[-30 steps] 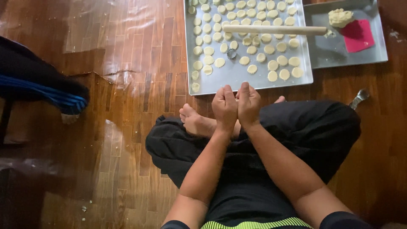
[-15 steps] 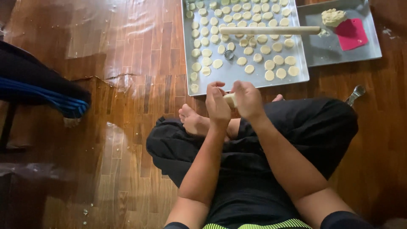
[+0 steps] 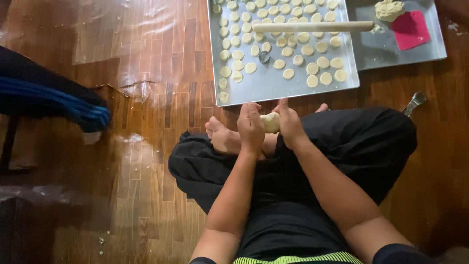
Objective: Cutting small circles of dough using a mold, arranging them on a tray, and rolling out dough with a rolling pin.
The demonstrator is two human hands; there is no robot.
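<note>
Leftmost, a dark cloth with blue stripes on the wood floor. Centre: left hand and right hand, palms closed around a dough lump, pressed between them above crossed legs. Ahead, within reach, a metal tray of small dough rounds, a rolling pin resting across. Right: second tray with spare dough and red scraper.

The person wears loose black trousers of soft, creased cloth, which spread wide to both sides below the left hand and the right hand. A black top covers the trunk, with a band of bright yellow-green and black stripes across its lower edge. Short dark sleeves end high on the upper arms, leaving forearms and hands bare. A bare foot shows just left of the left hand.
</note>
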